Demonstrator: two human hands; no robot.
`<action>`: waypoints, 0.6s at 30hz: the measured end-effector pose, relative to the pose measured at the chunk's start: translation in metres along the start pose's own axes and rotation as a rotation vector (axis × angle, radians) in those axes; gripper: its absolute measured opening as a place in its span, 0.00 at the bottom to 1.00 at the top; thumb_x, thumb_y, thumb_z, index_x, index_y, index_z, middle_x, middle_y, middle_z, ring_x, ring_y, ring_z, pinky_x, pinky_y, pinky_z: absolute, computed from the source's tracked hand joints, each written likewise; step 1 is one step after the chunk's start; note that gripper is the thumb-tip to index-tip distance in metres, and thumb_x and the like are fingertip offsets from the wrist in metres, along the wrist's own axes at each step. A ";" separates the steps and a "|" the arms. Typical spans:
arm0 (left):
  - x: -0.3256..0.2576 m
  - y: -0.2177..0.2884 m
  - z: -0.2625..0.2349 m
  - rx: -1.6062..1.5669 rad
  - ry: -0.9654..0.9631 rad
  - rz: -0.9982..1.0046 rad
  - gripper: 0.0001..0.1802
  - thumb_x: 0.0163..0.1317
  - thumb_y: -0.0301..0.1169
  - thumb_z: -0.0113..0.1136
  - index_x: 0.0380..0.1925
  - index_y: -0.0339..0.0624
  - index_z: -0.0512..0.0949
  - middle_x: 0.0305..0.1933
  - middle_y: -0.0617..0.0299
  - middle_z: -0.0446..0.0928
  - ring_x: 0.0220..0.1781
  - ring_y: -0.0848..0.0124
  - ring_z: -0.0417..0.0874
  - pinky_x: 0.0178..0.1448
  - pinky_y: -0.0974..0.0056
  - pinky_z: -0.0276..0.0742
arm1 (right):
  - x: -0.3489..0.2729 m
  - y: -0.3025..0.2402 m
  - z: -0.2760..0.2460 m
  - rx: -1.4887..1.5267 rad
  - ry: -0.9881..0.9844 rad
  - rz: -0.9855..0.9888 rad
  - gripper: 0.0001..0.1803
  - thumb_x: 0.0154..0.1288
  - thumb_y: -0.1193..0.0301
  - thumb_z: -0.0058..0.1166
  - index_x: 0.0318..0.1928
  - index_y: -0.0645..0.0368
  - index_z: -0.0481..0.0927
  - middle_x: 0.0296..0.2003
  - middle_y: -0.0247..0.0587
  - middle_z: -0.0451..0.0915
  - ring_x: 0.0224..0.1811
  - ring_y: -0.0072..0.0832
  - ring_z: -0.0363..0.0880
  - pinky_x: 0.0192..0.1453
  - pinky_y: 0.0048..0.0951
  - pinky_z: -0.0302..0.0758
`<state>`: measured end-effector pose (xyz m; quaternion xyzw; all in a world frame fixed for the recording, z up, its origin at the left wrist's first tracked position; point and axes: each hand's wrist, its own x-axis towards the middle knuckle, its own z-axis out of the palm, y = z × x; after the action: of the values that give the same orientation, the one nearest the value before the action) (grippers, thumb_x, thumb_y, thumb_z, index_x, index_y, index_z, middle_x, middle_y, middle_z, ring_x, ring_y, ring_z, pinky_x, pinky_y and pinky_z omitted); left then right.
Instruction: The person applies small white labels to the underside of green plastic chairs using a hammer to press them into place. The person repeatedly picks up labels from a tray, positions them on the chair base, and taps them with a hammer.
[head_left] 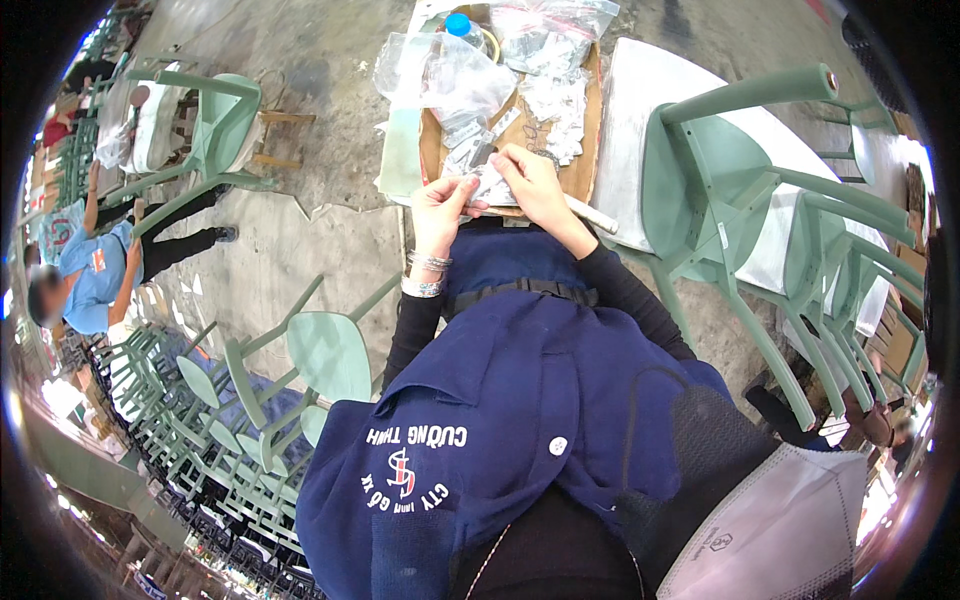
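Observation:
Both hands meet over the near edge of a shallow cardboard tray (595,130). My left hand (440,212) pinches one side of a small whitish packet (487,186) between thumb and fingers. On its other side, my right hand (535,188) has its fingers closed on the same packet, partly covering it. What the packet contains is too small to make out. Just beyond the fingers, many small white packets or slips (560,105) lie loose in the tray. A crumpled clear plastic bag (470,85) rests at the tray's left side, and a zip bag (545,35) lies at its far end.
A blue-capped bottle (458,25) stands by the tray's far left. Green chairs (700,190) rest on a white-covered surface (630,130) to the right. More green chairs (328,355) crowd the lower left. At far left, a person in a blue shirt (95,275) handles another chair (225,125).

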<state>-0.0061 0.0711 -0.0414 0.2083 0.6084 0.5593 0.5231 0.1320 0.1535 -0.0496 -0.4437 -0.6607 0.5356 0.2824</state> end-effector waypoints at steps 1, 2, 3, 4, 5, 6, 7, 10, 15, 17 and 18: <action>-0.002 0.000 -0.005 0.022 0.040 0.015 0.07 0.61 0.28 0.61 0.31 0.33 0.80 0.27 0.62 0.81 0.22 0.79 0.78 0.26 0.75 0.72 | 0.000 0.002 0.002 0.014 0.080 0.028 0.16 0.67 0.62 0.49 0.32 0.64 0.76 0.18 0.47 0.70 0.20 0.28 0.66 0.27 0.32 0.64; -0.002 0.000 -0.011 0.040 0.077 0.033 0.07 0.61 0.28 0.61 0.30 0.33 0.79 0.27 0.62 0.81 0.23 0.79 0.78 0.27 0.75 0.72 | 0.002 0.005 0.003 0.025 0.163 0.052 0.16 0.67 0.62 0.49 0.33 0.64 0.77 0.18 0.48 0.71 0.20 0.29 0.68 0.27 0.32 0.65; 0.002 -0.005 -0.023 0.185 0.161 0.151 0.06 0.61 0.27 0.60 0.30 0.33 0.80 0.26 0.63 0.80 0.21 0.80 0.75 0.26 0.75 0.69 | 0.004 0.005 0.003 0.035 0.244 0.077 0.16 0.66 0.61 0.49 0.33 0.64 0.77 0.19 0.48 0.72 0.20 0.31 0.69 0.27 0.33 0.65; 0.010 -0.013 -0.041 0.331 0.245 0.270 0.06 0.61 0.25 0.59 0.30 0.33 0.81 0.25 0.64 0.80 0.20 0.82 0.72 0.25 0.75 0.67 | 0.006 0.004 -0.002 -0.071 0.198 0.096 0.18 0.66 0.59 0.48 0.33 0.62 0.78 0.20 0.48 0.75 0.22 0.38 0.75 0.30 0.38 0.69; 0.019 -0.018 -0.052 0.477 0.323 0.386 0.05 0.60 0.24 0.58 0.31 0.33 0.81 0.24 0.65 0.79 0.18 0.83 0.70 0.24 0.75 0.64 | 0.008 0.007 -0.005 -0.188 0.104 0.092 0.17 0.66 0.59 0.49 0.33 0.62 0.78 0.20 0.47 0.75 0.23 0.37 0.75 0.31 0.37 0.69; 0.024 -0.017 -0.056 0.441 0.344 0.449 0.06 0.60 0.24 0.57 0.30 0.33 0.81 0.22 0.66 0.78 0.19 0.83 0.68 0.24 0.75 0.64 | 0.011 0.009 -0.006 -0.301 0.003 0.085 0.17 0.66 0.59 0.49 0.34 0.61 0.78 0.20 0.45 0.75 0.25 0.36 0.76 0.31 0.36 0.69; 0.030 -0.017 -0.059 0.405 0.364 0.513 0.06 0.61 0.24 0.56 0.30 0.33 0.81 0.21 0.68 0.76 0.19 0.84 0.66 0.24 0.74 0.63 | 0.016 0.012 -0.005 -0.413 -0.098 0.077 0.16 0.66 0.59 0.49 0.34 0.60 0.78 0.20 0.43 0.75 0.26 0.35 0.76 0.32 0.35 0.69; 0.053 -0.017 -0.056 0.512 0.248 0.441 0.06 0.60 0.23 0.55 0.32 0.35 0.81 0.22 0.69 0.76 0.23 0.84 0.69 0.28 0.73 0.66 | 0.052 0.049 0.015 -0.478 0.084 -0.087 0.16 0.59 0.57 0.54 0.34 0.59 0.80 0.25 0.45 0.80 0.33 0.43 0.79 0.37 0.40 0.73; 0.075 -0.013 -0.040 0.920 0.184 0.448 0.13 0.59 0.23 0.57 0.45 0.37 0.77 0.32 0.63 0.80 0.32 0.80 0.77 0.33 0.70 0.72 | 0.082 0.057 0.025 -0.446 -0.091 -0.099 0.12 0.53 0.63 0.59 0.29 0.59 0.82 0.30 0.48 0.79 0.36 0.43 0.78 0.40 0.40 0.72; 0.078 -0.012 -0.041 0.798 0.085 0.503 0.20 0.59 0.22 0.58 0.53 0.39 0.72 0.40 0.59 0.80 0.37 0.75 0.79 0.37 0.69 0.74 | 0.071 0.054 0.025 -0.341 0.002 -0.417 0.10 0.56 0.68 0.58 0.35 0.60 0.78 0.32 0.42 0.79 0.34 0.37 0.79 0.37 0.37 0.73; 0.074 -0.011 -0.042 0.738 0.024 0.489 0.20 0.59 0.22 0.58 0.53 0.39 0.72 0.42 0.59 0.79 0.39 0.74 0.79 0.38 0.69 0.75 | 0.063 0.047 0.022 -0.174 -0.088 -0.303 0.09 0.58 0.68 0.57 0.35 0.60 0.76 0.33 0.39 0.79 0.34 0.31 0.79 0.36 0.33 0.73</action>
<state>-0.0659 0.1105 -0.0886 0.5122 0.7064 0.4142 0.2589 0.0985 0.2011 -0.1069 -0.3378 -0.7757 0.4465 0.2911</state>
